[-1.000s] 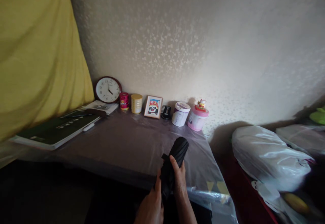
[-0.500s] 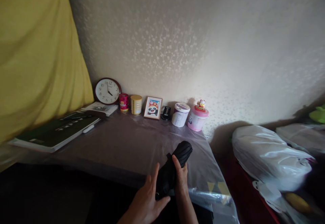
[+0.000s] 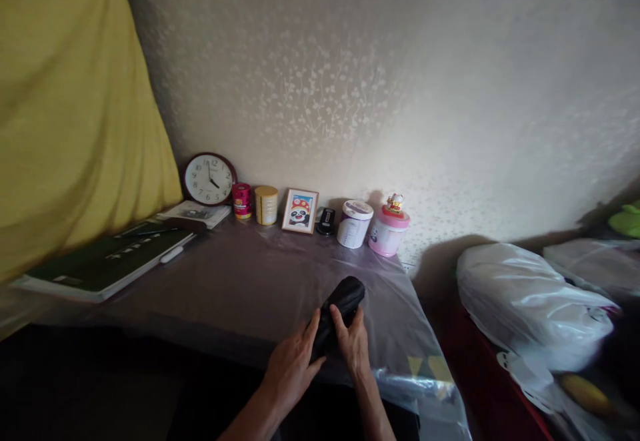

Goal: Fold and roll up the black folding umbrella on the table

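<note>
A folded black umbrella (image 3: 349,291) is held at a slant over the front part of the table, its thicker rounded end pointing up and to the right. My left hand (image 3: 294,359) grips its lower left side, thumb below and fingers along the edge. On the other side, my right hand (image 3: 353,341) has its thumb on top and the fingers curled around the right flank. Both palms hide much of the lower end.
The plastic-covered table (image 3: 240,281) has a clock (image 3: 210,179), cans, a picture frame (image 3: 300,211), a white tub (image 3: 355,225) and a pink tub (image 3: 388,233) along the wall. A green book (image 3: 107,259) lies left; white plastic bags (image 3: 530,301) sit right.
The umbrella has shifted slightly left. My left hand has closed in from spread fingers onto its side, and my right hand has turned more around it.
</note>
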A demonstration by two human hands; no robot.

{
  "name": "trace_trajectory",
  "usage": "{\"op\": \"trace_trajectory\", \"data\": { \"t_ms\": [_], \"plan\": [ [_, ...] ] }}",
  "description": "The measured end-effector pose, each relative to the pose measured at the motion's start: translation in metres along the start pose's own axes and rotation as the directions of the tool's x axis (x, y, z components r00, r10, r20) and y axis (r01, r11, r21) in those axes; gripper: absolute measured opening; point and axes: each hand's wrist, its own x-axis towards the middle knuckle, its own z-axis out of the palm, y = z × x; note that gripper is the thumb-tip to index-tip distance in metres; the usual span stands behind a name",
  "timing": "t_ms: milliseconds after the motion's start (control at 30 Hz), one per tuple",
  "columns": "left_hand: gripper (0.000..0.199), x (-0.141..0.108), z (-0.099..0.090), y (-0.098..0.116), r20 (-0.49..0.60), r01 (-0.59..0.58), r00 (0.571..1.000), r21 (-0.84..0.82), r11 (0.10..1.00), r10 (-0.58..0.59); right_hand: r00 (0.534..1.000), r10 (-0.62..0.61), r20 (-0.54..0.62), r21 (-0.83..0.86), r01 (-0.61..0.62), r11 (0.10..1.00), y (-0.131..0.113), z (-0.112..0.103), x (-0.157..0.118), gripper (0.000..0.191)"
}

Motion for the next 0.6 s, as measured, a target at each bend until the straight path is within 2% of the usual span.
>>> {"op": "trace_trajectory", "data": {
  "t_ms": [100,200,300,367,400,467,600],
  "plan": [
    [0.073,0.002,0.0,-0.001,0.031,0.009,0.999,0.097,0.995,-0.012,0.991,-0.13,-0.045,-0.13,0.123,0.984,0.009,0.003,0.0,0.078],
    [0.071,0.003,0.001,0.001,0.04,0.016,0.999,0.148,0.989,-0.022,0.962,-0.272,0.022,-0.149,0.272,0.951,0.008,0.002,-0.002,0.059],
    [0.071,0.002,0.0,0.004,0.043,0.023,0.999,0.168,0.986,-0.03,0.893,-0.428,0.141,-0.025,0.435,0.9,0.001,-0.002,-0.001,0.031],
    [0.071,0.001,-0.002,0.006,0.036,0.026,0.999,0.178,0.984,-0.033,0.858,-0.482,0.176,0.102,0.471,0.876,-0.001,-0.006,0.0,0.022],
    [0.071,0.001,-0.002,0.006,0.032,0.026,0.999,0.183,0.983,-0.032,0.855,-0.484,0.186,0.166,0.458,0.873,-0.002,-0.007,0.001,0.019],
    [0.069,0.0,-0.001,0.005,0.026,0.026,0.999,0.181,0.983,-0.031,0.878,-0.435,0.201,0.285,0.372,0.883,-0.001,-0.01,0.002,0.016],
    [0.061,0.0,0.004,0.003,0.011,0.028,0.999,0.137,0.99,-0.03,0.934,-0.243,0.263,0.464,0.099,0.881,0.001,-0.018,0.0,0.02]
  ]
}}
